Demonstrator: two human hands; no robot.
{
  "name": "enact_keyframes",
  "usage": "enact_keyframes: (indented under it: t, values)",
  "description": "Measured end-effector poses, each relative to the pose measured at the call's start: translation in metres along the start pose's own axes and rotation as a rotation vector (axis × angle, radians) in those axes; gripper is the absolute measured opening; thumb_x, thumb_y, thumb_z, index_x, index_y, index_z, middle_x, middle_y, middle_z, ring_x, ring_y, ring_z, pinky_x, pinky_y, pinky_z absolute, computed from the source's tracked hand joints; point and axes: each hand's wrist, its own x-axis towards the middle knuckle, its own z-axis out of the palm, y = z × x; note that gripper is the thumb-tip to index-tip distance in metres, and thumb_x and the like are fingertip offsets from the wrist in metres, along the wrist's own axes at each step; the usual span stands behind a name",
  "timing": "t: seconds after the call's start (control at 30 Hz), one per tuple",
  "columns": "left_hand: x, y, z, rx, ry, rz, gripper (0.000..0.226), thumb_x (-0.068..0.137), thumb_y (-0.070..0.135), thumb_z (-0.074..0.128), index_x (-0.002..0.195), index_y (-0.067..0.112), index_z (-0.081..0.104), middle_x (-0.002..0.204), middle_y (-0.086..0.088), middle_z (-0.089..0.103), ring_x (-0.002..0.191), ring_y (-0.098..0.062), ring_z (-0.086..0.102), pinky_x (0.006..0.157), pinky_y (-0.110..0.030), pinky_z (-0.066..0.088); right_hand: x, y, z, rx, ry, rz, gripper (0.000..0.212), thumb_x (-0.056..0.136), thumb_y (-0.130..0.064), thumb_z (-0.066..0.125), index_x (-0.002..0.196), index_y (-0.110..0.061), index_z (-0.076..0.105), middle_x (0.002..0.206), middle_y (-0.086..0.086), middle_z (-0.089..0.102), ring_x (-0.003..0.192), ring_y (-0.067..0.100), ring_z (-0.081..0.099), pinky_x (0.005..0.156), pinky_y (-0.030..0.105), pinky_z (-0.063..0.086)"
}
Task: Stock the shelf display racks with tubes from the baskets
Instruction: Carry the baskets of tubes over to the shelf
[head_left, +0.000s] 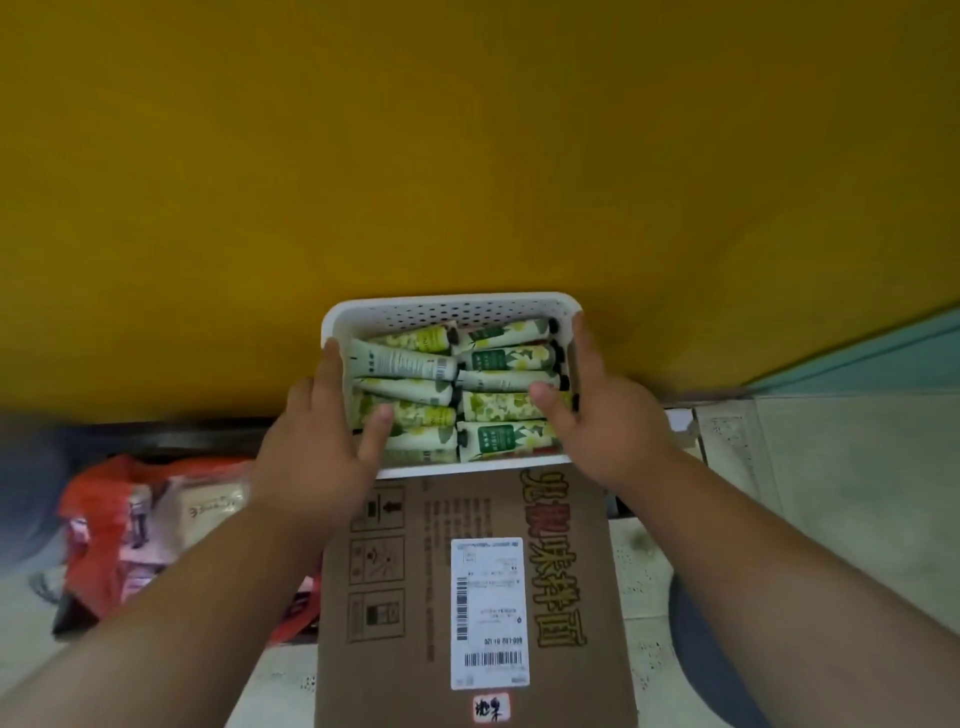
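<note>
A white perforated basket (451, 303) sits at the far end of a brown cardboard box, against a yellow panel. It is packed with several green-and-white tubes (501, 358) lying on their sides in two rows. My left hand (317, 441) holds the basket's left wall, thumb inside over the tubes and fingers along the outside. My right hand (608, 421) holds the right wall the same way, thumb resting on a tube. No display rack is in view.
The cardboard box (415, 597) with a white shipping label lies on the floor below the basket. A red plastic bag (104, 530) with packets lies to the left. The yellow panel (467, 156) fills the upper view. Pale floor tiles (831, 493) lie to the right.
</note>
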Motion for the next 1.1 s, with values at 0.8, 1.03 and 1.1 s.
enact_keyframes:
  t: [0.8,1.03,1.1]
  values:
    - [-0.354,-0.074,-0.259,-0.265,0.590,-0.647,0.076,0.078,0.063,0.041,0.146,0.046,0.014,0.114,0.004,0.049,0.101,-0.016,0.051,0.086,-0.042,0.047,-0.210,-0.320,-0.124,-0.161,-0.112,-0.855,0.100,0.071,-0.086,0.020,0.152,-0.032,-0.002,0.076,-0.011,0.060,0.059,0.009,0.051,0.049,0.031,0.049]
    - [-0.485,-0.198,-0.344,-0.233,0.752,-0.920,0.073,0.089,0.054,0.048,0.150,0.039,0.010,0.129,0.001,0.051,0.108,-0.017,0.052,0.081,-0.032,0.041,-0.297,-0.529,-0.064,-0.170,-0.213,-1.179,0.113,0.061,-0.092,0.017,0.153,-0.028,-0.001,0.070,-0.010,0.060,0.060,0.005,0.057,0.050,0.032,0.052]
    - [-0.517,-0.236,-0.369,-0.197,0.800,-0.972,0.074,0.089,0.055,0.048,0.150,0.036,0.011,0.139,-0.001,0.047,0.116,-0.019,0.052,0.085,-0.033,0.043,-0.319,-0.587,-0.041,-0.143,-0.240,-1.257,0.110,0.063,-0.091,0.021,0.152,-0.029,0.000,0.075,-0.011,0.062,0.062,0.006,0.058,0.050,0.032,0.053]
